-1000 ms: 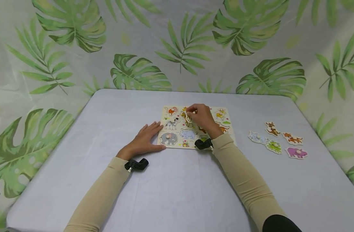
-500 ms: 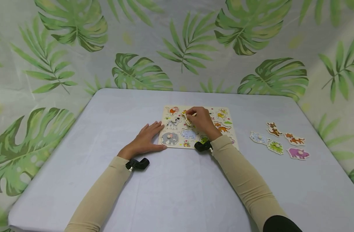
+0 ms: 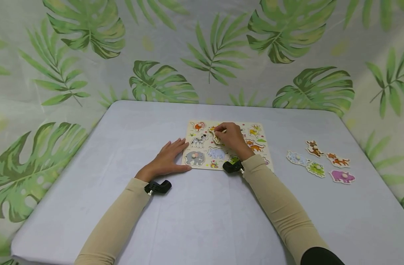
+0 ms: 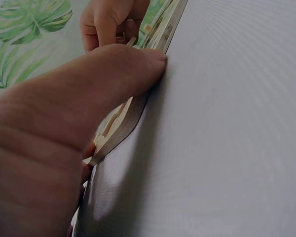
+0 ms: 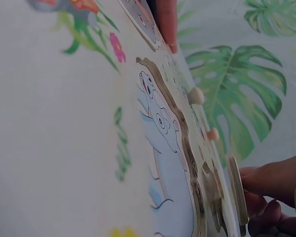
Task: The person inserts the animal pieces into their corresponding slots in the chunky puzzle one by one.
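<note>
Right hand pinches a puzzle piece between thumb and fingers, at the far, left-of-centre part of the puzzle board; can't tell if piece touches board. Left hand: fingers extended, slightly spread, gripping nothing, touching board's left side, thumb at near-left corner. Elephant piece near it. Five loose pieces on the tablecloth, right of board.
</note>
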`<state>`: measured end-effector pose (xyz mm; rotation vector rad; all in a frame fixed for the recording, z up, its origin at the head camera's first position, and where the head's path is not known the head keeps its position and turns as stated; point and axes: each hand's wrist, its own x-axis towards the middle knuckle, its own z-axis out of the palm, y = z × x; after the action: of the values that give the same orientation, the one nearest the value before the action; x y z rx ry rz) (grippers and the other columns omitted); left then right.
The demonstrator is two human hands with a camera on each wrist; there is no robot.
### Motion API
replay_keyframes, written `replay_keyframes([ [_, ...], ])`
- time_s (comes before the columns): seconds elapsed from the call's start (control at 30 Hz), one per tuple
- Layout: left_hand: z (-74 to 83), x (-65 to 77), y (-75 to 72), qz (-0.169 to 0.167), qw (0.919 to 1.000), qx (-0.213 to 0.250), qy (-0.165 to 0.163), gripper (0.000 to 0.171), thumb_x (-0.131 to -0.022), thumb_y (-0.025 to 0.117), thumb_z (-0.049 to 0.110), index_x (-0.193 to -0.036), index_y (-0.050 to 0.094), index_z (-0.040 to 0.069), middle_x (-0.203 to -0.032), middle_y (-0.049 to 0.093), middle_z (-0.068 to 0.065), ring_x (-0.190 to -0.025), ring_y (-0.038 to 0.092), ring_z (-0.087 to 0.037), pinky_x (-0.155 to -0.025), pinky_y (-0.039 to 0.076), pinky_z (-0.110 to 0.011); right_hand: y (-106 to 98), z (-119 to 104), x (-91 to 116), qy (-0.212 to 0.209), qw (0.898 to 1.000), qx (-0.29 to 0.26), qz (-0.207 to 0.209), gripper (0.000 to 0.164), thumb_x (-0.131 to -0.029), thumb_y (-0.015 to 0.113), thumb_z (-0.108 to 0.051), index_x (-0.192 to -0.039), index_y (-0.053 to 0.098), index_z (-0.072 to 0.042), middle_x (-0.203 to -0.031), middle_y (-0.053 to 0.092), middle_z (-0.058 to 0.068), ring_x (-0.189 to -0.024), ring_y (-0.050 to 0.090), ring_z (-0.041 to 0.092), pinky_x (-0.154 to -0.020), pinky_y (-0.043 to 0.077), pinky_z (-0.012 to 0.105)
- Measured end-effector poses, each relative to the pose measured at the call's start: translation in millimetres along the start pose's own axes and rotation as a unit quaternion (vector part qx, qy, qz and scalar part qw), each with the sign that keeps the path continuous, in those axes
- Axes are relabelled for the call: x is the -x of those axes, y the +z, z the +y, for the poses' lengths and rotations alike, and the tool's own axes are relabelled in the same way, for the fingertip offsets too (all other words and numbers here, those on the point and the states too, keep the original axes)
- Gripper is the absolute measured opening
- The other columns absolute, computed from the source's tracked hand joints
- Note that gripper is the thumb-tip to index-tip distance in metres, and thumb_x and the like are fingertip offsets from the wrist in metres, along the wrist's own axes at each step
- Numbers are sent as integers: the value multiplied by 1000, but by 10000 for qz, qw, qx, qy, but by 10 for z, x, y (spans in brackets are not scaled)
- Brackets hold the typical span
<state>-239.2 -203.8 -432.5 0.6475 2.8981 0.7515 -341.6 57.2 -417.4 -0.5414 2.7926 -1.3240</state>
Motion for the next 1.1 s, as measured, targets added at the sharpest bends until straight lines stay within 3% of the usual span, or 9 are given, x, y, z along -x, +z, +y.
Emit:
replay_keyframes([
  [1.1,-26,-6,2,49,10000,-2,56,94,-79,70,55,-151,32,7,-158,23,-10,-147,13,-24,-120,3,-42,80,25,-61,118,9999,9,78,12,-91,68,-15,-99,73,-8,-94,69,7,-81,64,21,-69,52,36],
])
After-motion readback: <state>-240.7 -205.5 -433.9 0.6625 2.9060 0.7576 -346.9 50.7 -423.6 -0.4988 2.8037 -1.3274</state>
